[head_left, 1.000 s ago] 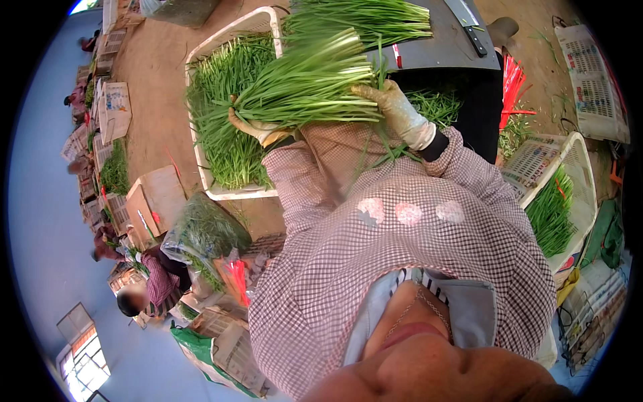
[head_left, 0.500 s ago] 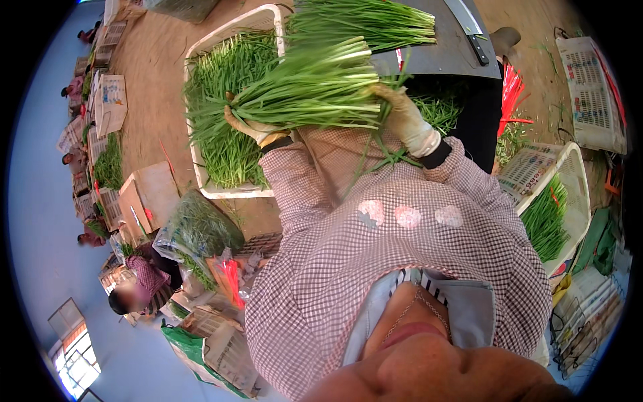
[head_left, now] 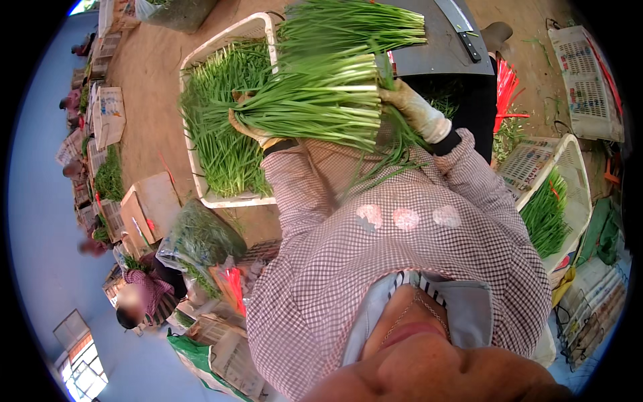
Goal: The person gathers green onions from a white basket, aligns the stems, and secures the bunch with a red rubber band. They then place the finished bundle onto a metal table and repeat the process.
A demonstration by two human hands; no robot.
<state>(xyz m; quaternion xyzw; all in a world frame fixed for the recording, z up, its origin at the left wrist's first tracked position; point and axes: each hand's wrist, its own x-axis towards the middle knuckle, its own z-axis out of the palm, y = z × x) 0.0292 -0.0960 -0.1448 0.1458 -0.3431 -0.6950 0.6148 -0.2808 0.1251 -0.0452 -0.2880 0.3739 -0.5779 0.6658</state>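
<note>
A large bunch of garlic chives point(head_left: 321, 100), green leaves with pale stalk ends, lies level in front of my lap. My gloved left hand point(head_left: 249, 126) grips it around the leafy end. Beside the pale ends is my gloved right hand point(head_left: 416, 112), its fingers closed on a few loose chive leaves point(head_left: 400, 130) that hang down over my checked smock. Behind the bunch, another pile of chives point(head_left: 362, 25) rests on a dark board point(head_left: 435, 57). A white plastic crate point(head_left: 192, 144) of chives stands at the left, partly under the held leaves.
A black-handled knife point(head_left: 469, 45) lies on the board. Red strips point(head_left: 507, 94) hang at its right. Another chive-filled crate point(head_left: 577, 177) stands at the right. A bulging clear bag point(head_left: 204, 234) of greens and a co-worker point(head_left: 149, 291) are at the left.
The bunch has come slightly nearer, and its pale ends now line up more evenly. My right hand has moved a little to the right, away from the stalk ends, with loose leaves.
</note>
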